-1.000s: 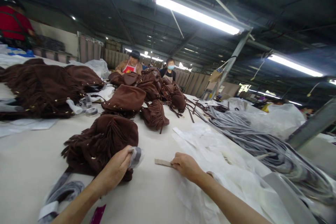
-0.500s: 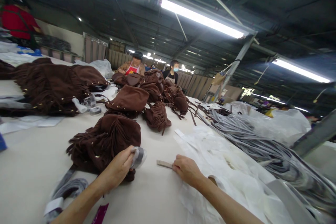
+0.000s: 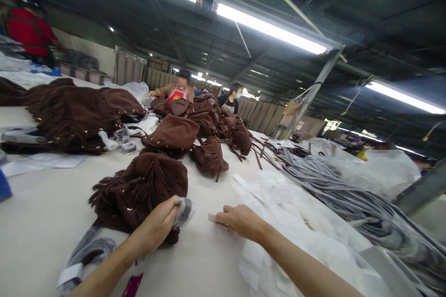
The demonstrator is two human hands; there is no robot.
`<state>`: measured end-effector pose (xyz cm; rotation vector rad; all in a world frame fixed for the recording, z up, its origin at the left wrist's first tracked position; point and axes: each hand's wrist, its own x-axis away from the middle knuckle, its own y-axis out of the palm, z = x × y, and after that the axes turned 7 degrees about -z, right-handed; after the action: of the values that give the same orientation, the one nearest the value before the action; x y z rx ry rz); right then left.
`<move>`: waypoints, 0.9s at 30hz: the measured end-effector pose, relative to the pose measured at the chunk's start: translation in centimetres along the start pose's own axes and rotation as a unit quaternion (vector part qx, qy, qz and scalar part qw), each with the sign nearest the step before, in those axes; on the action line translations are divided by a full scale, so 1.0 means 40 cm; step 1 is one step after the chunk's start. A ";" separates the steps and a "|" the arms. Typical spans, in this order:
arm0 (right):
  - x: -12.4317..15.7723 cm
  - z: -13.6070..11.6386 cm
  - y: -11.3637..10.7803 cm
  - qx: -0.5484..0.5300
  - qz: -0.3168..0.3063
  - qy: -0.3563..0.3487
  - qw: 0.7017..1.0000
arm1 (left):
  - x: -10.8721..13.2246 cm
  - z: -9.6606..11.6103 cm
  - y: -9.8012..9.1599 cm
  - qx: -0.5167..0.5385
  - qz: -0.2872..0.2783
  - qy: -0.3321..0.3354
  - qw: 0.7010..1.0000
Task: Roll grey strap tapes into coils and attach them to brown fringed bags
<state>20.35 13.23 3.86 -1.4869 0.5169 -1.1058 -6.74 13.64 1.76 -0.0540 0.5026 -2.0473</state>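
Our right hand now further left over beige strip on counter, fingers near its end; pinch or press, can't tell. Gap to left hand narrower. Left grips plastic-wrapped roll beside brown fringed bag.

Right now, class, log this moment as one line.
left hand: holds wrapped gray roll | right hand: touches flat strip | beside left hand: brown fringed bag | surface: pale table
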 end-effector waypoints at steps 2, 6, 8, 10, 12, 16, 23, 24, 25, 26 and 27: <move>-0.025 0.018 -0.012 -0.014 -0.025 -0.017 0.999 | -0.001 -0.002 -0.001 -0.006 0.002 0.000 1.000; -0.068 0.055 -0.015 -0.056 -0.063 -0.036 0.996 | 0.001 -0.004 -0.003 -0.005 0.013 0.011 1.000; -0.079 0.069 -0.011 -0.076 -0.068 -0.033 0.994 | 0.003 -0.006 -0.002 0.004 0.012 0.008 1.000; -0.082 0.079 -0.006 -0.093 -0.066 -0.022 0.993 | 0.003 -0.009 -0.001 0.001 0.004 0.007 1.000; -0.080 0.084 0.000 -0.109 -0.060 -0.009 0.992 | 0.003 -0.012 -0.001 -0.011 -0.002 0.009 1.000; -0.062 0.075 0.011 -0.154 -0.021 0.023 0.988 | 0.003 -0.015 0.000 -0.016 -0.009 0.008 1.000; -0.025 0.048 0.005 -0.323 0.146 0.039 0.934 | 0.007 -0.016 0.003 -0.036 0.002 0.020 0.999; -0.024 0.043 -0.001 -0.354 0.173 0.037 0.918 | 0.008 -0.017 0.004 -0.050 0.007 0.023 0.998; -0.024 0.037 -0.008 -0.387 0.197 0.034 0.900 | 0.010 -0.017 0.005 -0.067 0.011 0.026 0.997; -0.025 0.029 -0.015 -0.420 0.217 0.030 0.881 | 0.012 -0.017 0.008 -0.084 0.015 0.027 0.996; -0.025 0.017 -0.023 -0.454 0.233 0.025 0.860 | 0.014 -0.016 0.011 -0.104 0.019 0.026 0.994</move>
<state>20.23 14.63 4.46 -1.9602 1.4939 -0.4981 -6.83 13.20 0.92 -0.1146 0.7434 -1.9570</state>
